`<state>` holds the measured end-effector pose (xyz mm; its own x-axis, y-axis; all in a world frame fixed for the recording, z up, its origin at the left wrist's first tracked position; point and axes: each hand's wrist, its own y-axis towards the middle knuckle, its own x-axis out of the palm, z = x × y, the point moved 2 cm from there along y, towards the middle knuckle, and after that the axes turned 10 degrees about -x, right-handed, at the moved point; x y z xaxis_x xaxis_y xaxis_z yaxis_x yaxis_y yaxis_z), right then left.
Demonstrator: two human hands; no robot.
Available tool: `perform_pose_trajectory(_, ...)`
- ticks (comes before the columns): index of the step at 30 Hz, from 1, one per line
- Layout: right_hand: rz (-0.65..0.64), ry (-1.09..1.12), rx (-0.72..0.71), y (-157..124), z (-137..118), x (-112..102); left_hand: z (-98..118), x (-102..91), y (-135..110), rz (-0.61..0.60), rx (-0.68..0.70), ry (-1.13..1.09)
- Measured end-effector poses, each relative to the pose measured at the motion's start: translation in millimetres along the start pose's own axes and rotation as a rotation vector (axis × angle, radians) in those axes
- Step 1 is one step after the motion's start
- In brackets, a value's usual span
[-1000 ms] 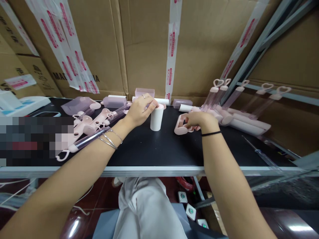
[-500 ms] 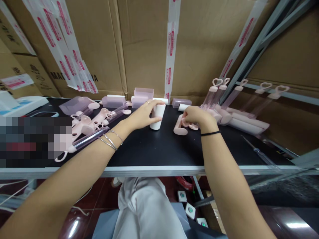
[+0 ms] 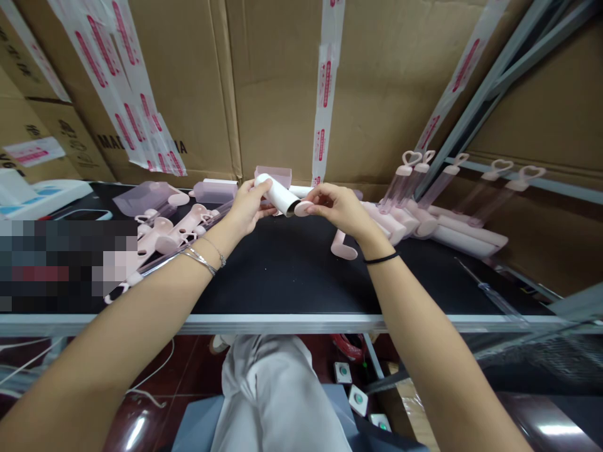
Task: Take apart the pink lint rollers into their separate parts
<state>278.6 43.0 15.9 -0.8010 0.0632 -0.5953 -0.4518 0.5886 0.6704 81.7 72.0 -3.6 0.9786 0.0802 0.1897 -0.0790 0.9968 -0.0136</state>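
Note:
Tilted above the black tabletop, a white tube (image 3: 277, 193) has its dark open end facing right and down. My left hand (image 3: 252, 204) is closed around its upper left part. A small pink oval cap (image 3: 303, 208) is pinched in my right hand (image 3: 332, 207), right at the tube's open end; whether the two touch I cannot tell. Below my right wrist, a pink curved piece (image 3: 343, 246) with a rounded end lies on the table. Translucent lilac sleeves (image 3: 273, 176) and another white tube (image 3: 301, 191) are behind my hands, partly covered.
Pink parts with ring ends (image 3: 164, 235) are heaped on the left. Clear tubes with heart-shaped tops (image 3: 409, 164) stand at right beside pale pink cylinders (image 3: 464, 238). A screwdriver (image 3: 492, 292) lies near the right edge. Cardboard (image 3: 273, 81) walls the back; a metal rail (image 3: 292, 323) edges the front.
The white tube has gone from upright on the table to tilted in my left hand. My right hand has moved left from the loose pieces, bringing a pink cap to the tube's open end.

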Motion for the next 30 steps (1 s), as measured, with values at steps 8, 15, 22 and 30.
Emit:
perform_pose_trajectory(8,0.083,0.068,-0.021,-0.2,2.4,7.1,-1.5,11.7,-6.6,-0.078,-0.009,-0.046)
perform_pose_trajectory(15,0.018,0.021,-0.069,-1.1,-3.8,12.8,-4.4,13.5,-8.6,-0.106,-0.010,-0.053)
perform_pose_trajectory(22,-0.166,0.137,-0.007,-1.3,0.2,11.9,-2.7,16.9,-10.7,-0.120,0.052,0.070)
perform_pose_trajectory(30,-0.065,-0.561,0.550,-10.6,4.5,-35.3,-9.8,15.7,-11.7,-0.056,0.381,0.524)
